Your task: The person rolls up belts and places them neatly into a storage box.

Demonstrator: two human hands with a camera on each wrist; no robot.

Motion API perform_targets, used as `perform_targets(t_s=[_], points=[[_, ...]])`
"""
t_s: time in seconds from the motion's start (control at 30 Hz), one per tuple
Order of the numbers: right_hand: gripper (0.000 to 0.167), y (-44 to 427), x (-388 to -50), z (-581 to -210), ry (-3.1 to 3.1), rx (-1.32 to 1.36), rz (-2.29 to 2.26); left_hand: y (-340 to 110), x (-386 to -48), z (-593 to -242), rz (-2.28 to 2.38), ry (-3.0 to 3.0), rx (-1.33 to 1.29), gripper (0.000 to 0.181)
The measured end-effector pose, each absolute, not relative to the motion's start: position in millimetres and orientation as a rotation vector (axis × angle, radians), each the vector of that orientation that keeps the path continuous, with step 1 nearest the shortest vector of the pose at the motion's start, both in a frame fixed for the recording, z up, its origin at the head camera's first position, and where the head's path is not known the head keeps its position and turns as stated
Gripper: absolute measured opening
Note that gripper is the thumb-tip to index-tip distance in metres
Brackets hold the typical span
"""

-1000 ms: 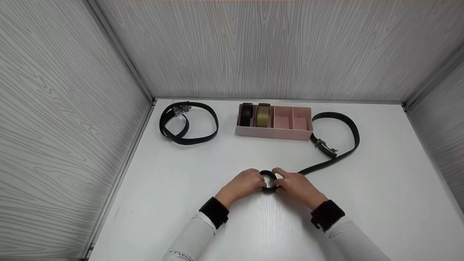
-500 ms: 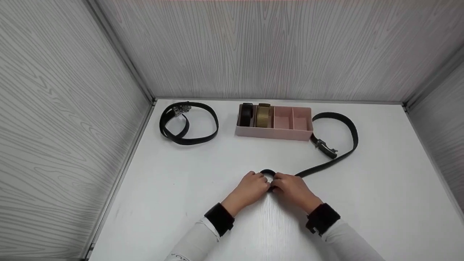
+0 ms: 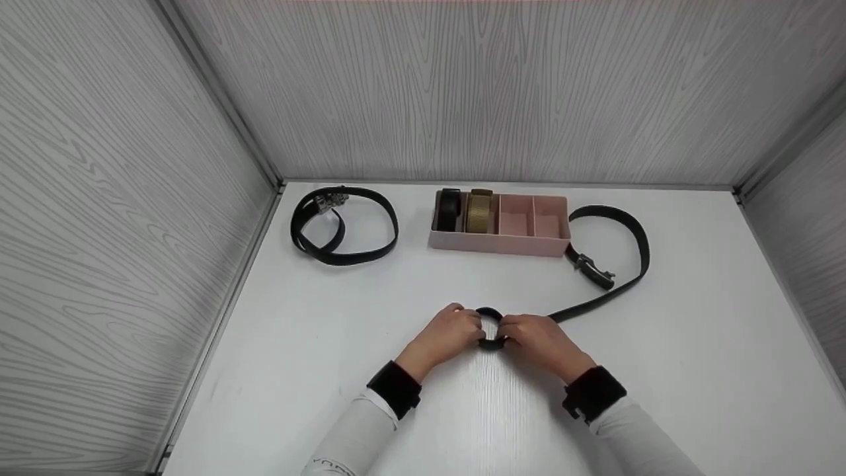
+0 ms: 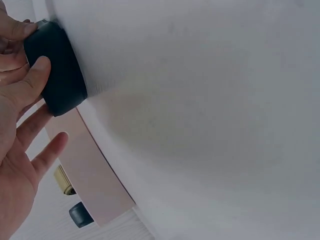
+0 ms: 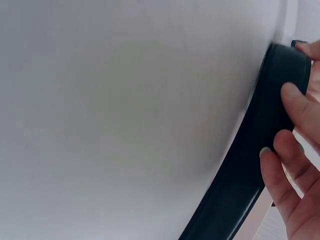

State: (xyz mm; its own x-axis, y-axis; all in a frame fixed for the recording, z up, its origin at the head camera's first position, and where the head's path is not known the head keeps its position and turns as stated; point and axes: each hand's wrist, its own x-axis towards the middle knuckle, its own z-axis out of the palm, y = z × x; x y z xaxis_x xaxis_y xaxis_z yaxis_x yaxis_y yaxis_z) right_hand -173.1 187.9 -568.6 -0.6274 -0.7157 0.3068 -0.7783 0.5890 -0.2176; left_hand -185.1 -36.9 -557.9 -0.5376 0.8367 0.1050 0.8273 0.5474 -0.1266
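Observation:
A black belt (image 3: 598, 301) lies across the table, one end wound into a small coil (image 3: 490, 344) standing on edge. My left hand (image 3: 448, 334) pinches the coil's left side, with the thumb on the outside of the strap (image 4: 65, 75) in the left wrist view. On the right side, my right hand (image 3: 538, 338) holds the coil where the loose strap leaves it. Its thumb presses the dark strap (image 5: 245, 150) in the right wrist view. From the coil the strap curves up to its buckle (image 3: 595, 271) beside the pink box.
Behind the hands stands a pink divided box (image 3: 499, 243). It holds a rolled black belt (image 3: 449, 210) and a rolled tan belt (image 3: 478, 213); two compartments are bare. Another black belt (image 3: 360, 257) lies loosely looped at the back left. Grey panels (image 3: 502, 92) enclose the table.
Both hands closed in over the coil, then drew slightly apart again. The loose strap's right bend has shifted a little to the left; the buckle has stayed put.

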Motion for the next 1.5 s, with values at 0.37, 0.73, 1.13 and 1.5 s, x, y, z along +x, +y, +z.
perform_targets(t_s=[0.37,0.73,1.13,1.5], points=[[0.015,172.4,-161.3,-569.4,-2.640,1.168,0.441,-29.5,-173.9,-561.6,0.023,-2.658,-1.322,0.016],[0.016,182.8,-166.6,-566.4,-2.616,1.238,0.414,-41.4,-186.5,-561.1,-0.044,-2.609,-1.476,0.013],[0.013,171.9,-158.8,-570.8,-2.653,1.039,0.448,-28.1,-171.5,-561.6,0.081,-2.603,-1.344,0.014],[0.023,190.0,-164.9,-569.1,-2.667,1.123,0.323,-38.5,-190.6,-561.0,0.026,-2.601,-1.435,0.020]])
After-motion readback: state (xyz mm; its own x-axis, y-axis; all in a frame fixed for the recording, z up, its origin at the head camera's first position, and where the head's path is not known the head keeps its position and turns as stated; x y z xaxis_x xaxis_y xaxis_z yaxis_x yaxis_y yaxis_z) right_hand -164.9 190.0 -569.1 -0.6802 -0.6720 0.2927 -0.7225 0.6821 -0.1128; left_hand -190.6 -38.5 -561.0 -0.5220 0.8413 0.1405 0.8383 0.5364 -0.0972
